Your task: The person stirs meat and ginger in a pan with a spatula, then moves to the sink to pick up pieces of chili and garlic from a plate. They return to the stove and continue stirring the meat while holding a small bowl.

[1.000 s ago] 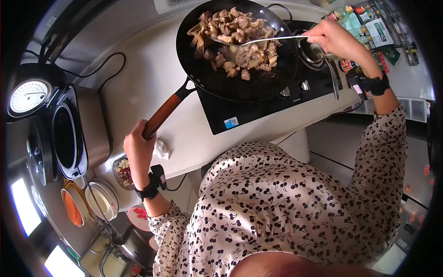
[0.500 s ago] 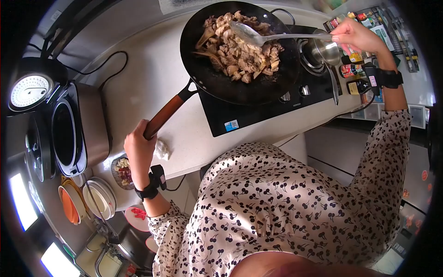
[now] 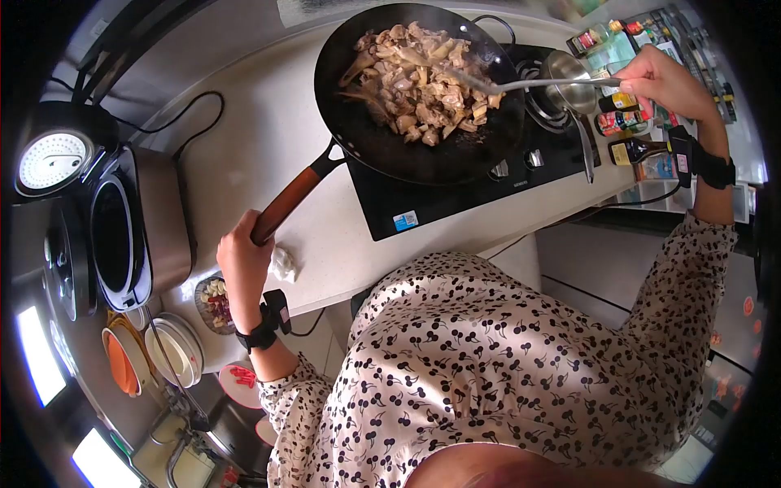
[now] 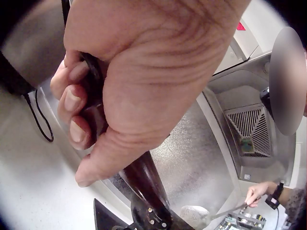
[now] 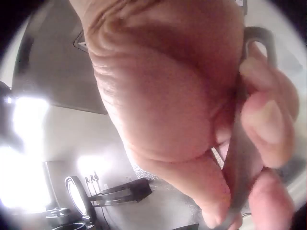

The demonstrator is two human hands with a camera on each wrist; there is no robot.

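1. Left hand, lower left of head view: grip wrapped tight round the brown wok handle.
2. Wok, top centre, sits on the black hob; chopped meat pieces are piled in its upper half.
3. Right hand, upper right: grip pinches the end of the metal spatula; the blade is in the food.
4. Steel ladle lies just right of the wok.
5. Open rice cooker at far left on the desk.
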